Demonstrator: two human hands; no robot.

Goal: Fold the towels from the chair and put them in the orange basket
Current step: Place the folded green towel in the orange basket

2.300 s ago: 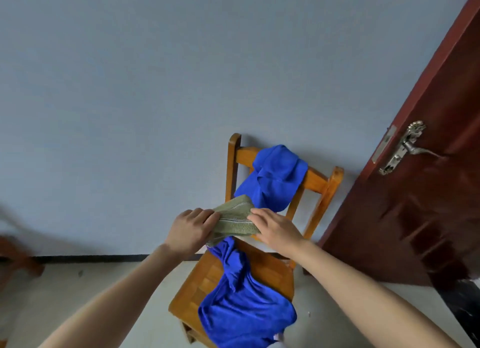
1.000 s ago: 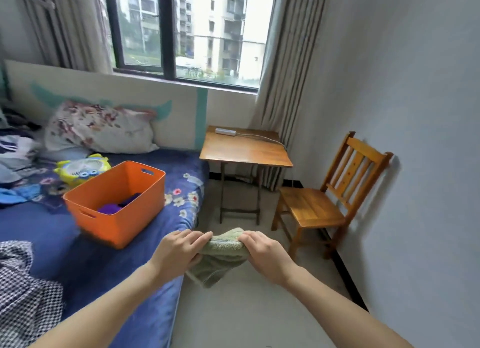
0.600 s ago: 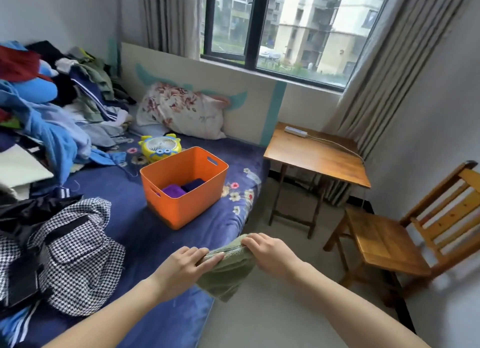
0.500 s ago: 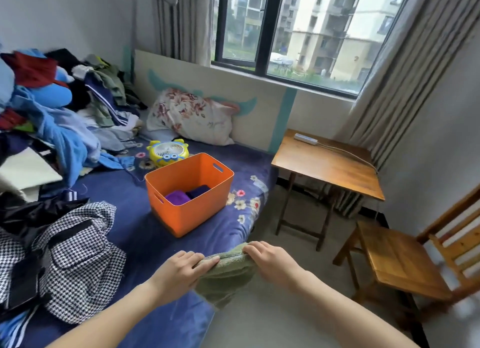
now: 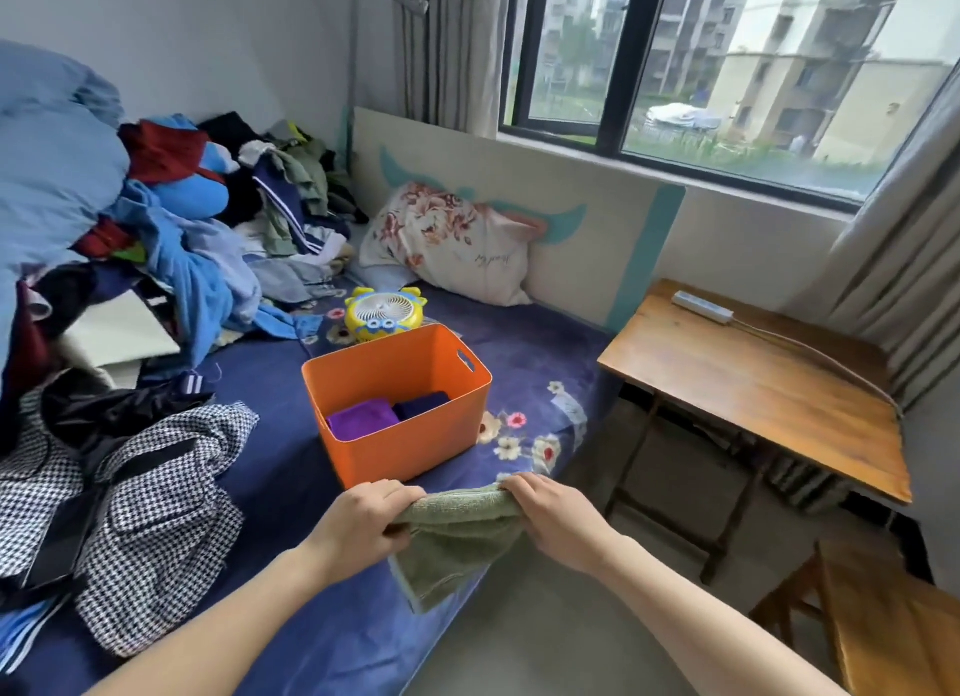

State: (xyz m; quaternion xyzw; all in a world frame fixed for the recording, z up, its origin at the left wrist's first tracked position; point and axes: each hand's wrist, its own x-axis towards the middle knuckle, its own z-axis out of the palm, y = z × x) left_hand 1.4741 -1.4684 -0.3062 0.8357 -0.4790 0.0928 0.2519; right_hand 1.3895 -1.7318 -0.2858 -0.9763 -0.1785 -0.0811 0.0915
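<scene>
One purple towel (image 5: 361, 419) and one navy towel (image 5: 422, 403) lie inside the orange basket (image 5: 405, 453).

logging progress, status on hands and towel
Left hand and right hand both grip the green towel. Towel folded, held just short of the orange basket. Purple towel and navy towel inside; nothing blocking.

The only writing I can find is a short line of dark cursive on my pillow (image 5: 447, 243), at about four o'clock from the middle of its face. It is too small for me to read.
</scene>
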